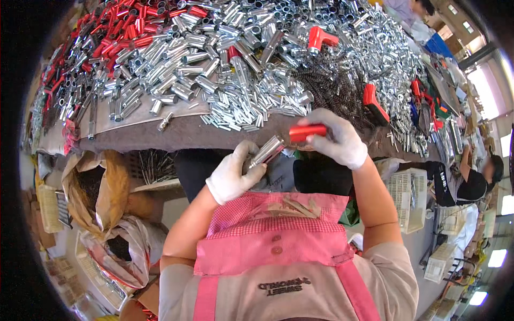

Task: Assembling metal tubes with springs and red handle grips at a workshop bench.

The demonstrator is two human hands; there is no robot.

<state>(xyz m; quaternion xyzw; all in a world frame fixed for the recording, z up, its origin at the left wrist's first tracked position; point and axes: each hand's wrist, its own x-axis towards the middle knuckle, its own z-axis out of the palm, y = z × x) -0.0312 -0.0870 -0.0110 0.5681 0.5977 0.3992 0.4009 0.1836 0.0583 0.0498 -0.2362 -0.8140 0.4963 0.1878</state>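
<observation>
Both my hands wear white gloves and are held over the near edge of the cloth-covered table. My left hand (pixel 230 175) is closed around a shiny silver metal tube (pixel 267 150), tilted up to the right. My right hand (pixel 341 142) grips a red cylindrical piece (pixel 307 132) between thumb and fingers. The red piece lies nearly level, close to the tube's upper end with a small gap between them. Part of the red piece is hidden behind my fingers.
Silver tubes (pixel 184 88), small pins (pixel 235 111), dark springs (pixel 334 85) and red pieces (pixel 136 21) cover the table. Two red angled pieces (pixel 322 38) lie nearer. Open sacks (pixel 110 192) stand left below; a white crate (pixel 401 200) stands right. Another person (pixel 468 176) is at far right.
</observation>
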